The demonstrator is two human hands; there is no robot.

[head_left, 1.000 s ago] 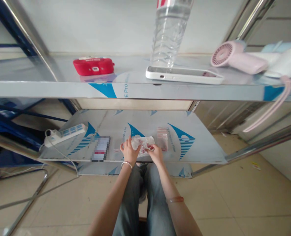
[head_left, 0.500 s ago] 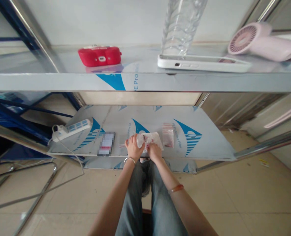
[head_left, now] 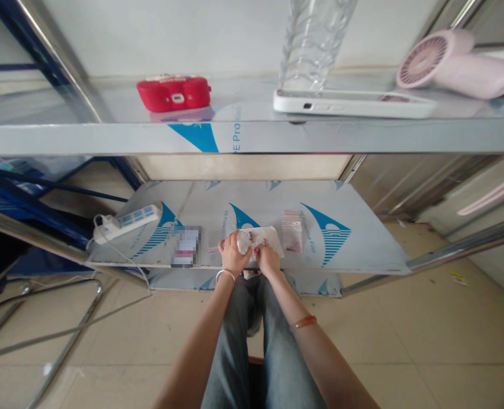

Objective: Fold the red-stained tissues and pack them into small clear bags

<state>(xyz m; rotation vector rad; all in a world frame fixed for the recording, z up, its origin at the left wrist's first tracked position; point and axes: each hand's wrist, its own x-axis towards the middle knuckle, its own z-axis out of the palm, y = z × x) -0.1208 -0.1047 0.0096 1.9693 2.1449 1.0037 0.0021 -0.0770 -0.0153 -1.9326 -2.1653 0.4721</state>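
On the lower shelf (head_left: 366,241), a white sheet (head_left: 273,235) dotted with small red bits (head_left: 252,236) lies at the hands. The left hand (head_left: 234,254) is curled around a piece of clear plastic (head_left: 244,242) over the sheet's left side. The right hand (head_left: 267,260) rests on the near part of the sheet, fingers bent together by the red bits — whether it grips one, I cannot tell. Just right of the sheet lies a clear bag (head_left: 292,232); a phone (head_left: 186,246) lies farther left — near a power strip (head_left: 128,223).
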